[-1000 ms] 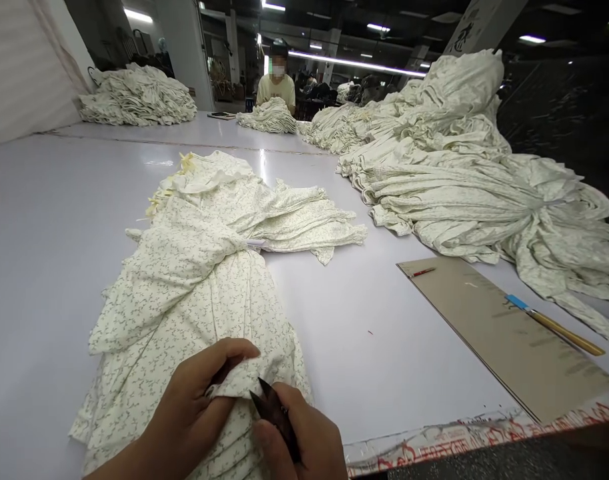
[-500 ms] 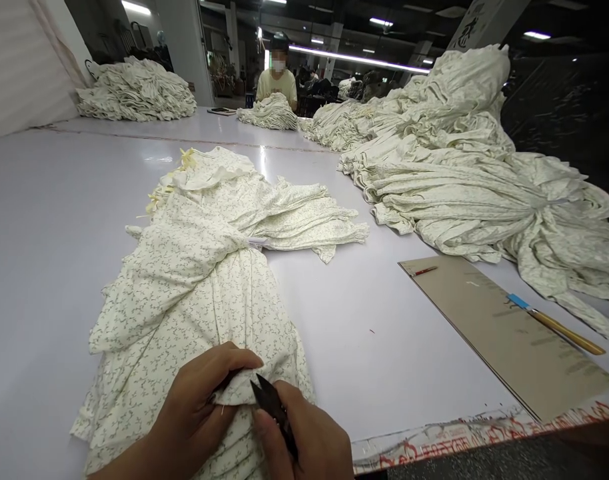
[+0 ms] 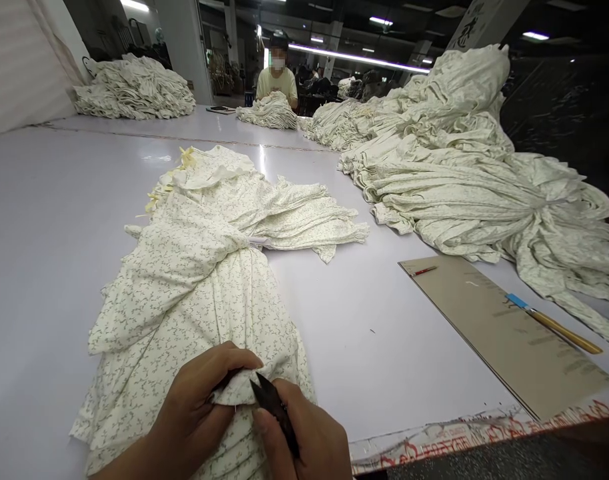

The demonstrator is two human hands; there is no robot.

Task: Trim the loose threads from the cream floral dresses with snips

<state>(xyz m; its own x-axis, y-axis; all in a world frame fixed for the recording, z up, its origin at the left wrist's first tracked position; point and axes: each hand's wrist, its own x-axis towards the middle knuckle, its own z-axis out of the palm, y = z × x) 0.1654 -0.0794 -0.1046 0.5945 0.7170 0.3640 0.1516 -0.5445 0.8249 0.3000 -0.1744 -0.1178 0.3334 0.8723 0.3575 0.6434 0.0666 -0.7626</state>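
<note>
Here we go: the left hand [image 3: 194,400] has its fingers [image 3: 229,363] curled tight over a fold of sprigged cream fabric [image 3: 237,388], pinching it up from the top of a garment pile [image 3: 184,300]. The right hand [image 3: 304,437] wraps its fingers around a pair of black thread snips [image 3: 273,412], tips right at the edge of that fold. Whether the blades are parted, you can't tell from here. The two hands sit just beside each other, the fold caught between them. Out on the pale cutting table [image 3: 59,267], a cardboard sheet [image 3: 504,333] lies off to the right, carrying a red pen [image 3: 423,271] and a wooden-handled tool [image 3: 554,323] with a blue band. Big heaps of the same cloth [image 3: 449,180] bank along the far right, and down the table a co-worker [image 3: 277,83] sits behind a stack of garments [image 3: 267,113].
</note>
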